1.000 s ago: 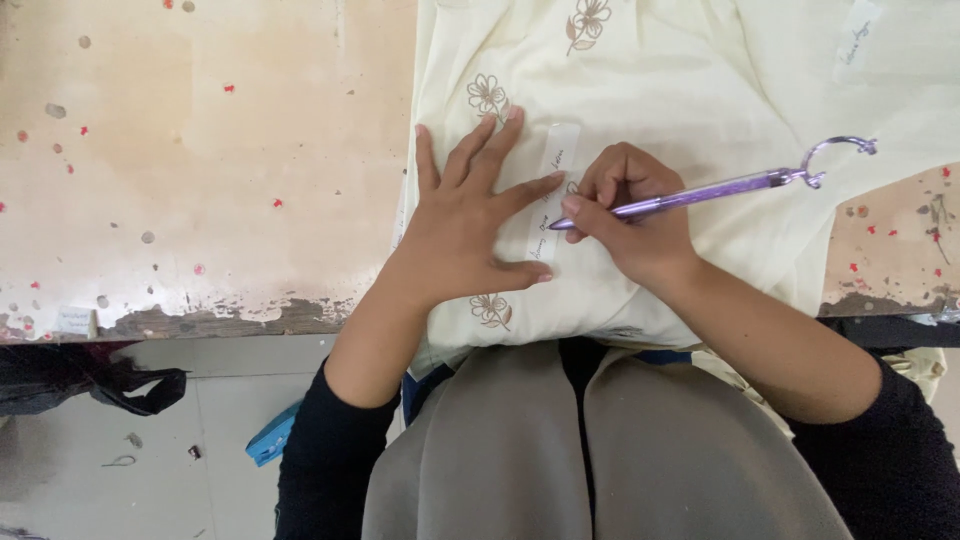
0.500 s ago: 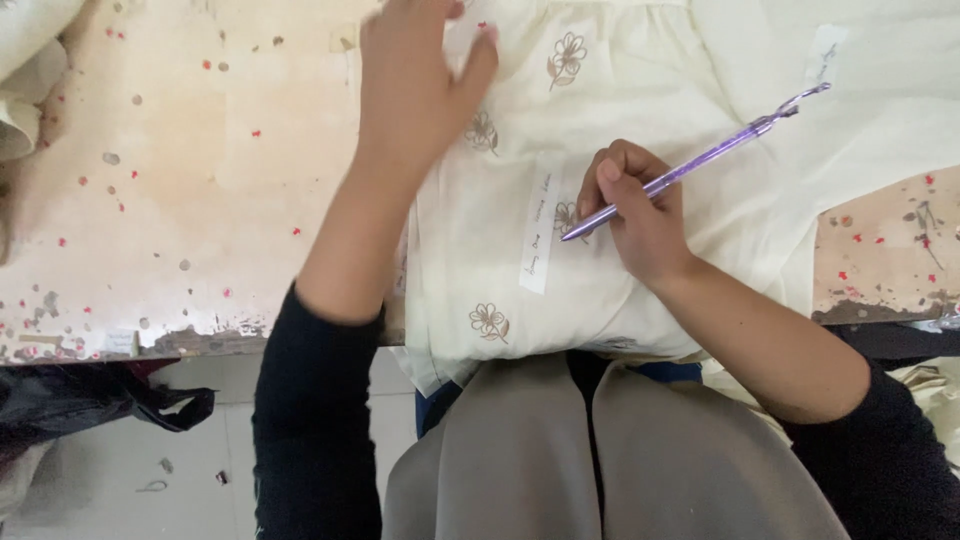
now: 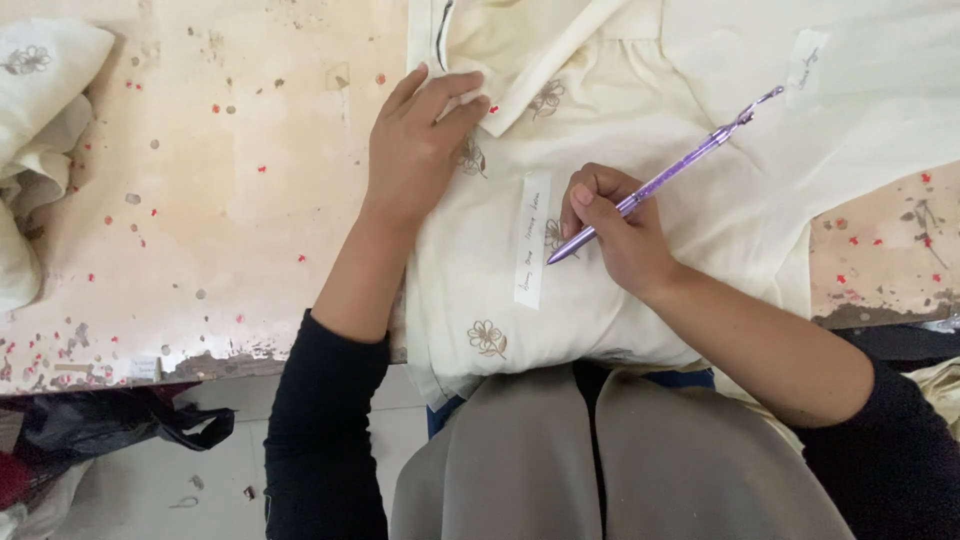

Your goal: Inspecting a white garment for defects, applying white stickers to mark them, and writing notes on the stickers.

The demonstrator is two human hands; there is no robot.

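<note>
A cream garment point(image 3: 700, 170) with embroidered brown flowers lies folded on a worn table point(image 3: 200, 200). A white paper strip point(image 3: 532, 238) with handwriting rests on the garment. My right hand point(image 3: 615, 235) holds a purple pen point(image 3: 665, 178) with its tip just right of the strip. My left hand point(image 3: 420, 140) lies flat on the garment's left edge, near its collar, fingers together and pointing right.
More cream fabric point(image 3: 40, 150) is bunched at the table's left end. A second white label point(image 3: 805, 68) sits on the garment at the upper right. A black bag point(image 3: 110, 420) hangs below the table's chipped front edge. My lap in grey cloth point(image 3: 610, 470) fills the bottom.
My left hand has lifted off the spot beside the strip and moved up and left to the garment's collar edge. The pen hand stayed by the strip, which now lies uncovered.
</note>
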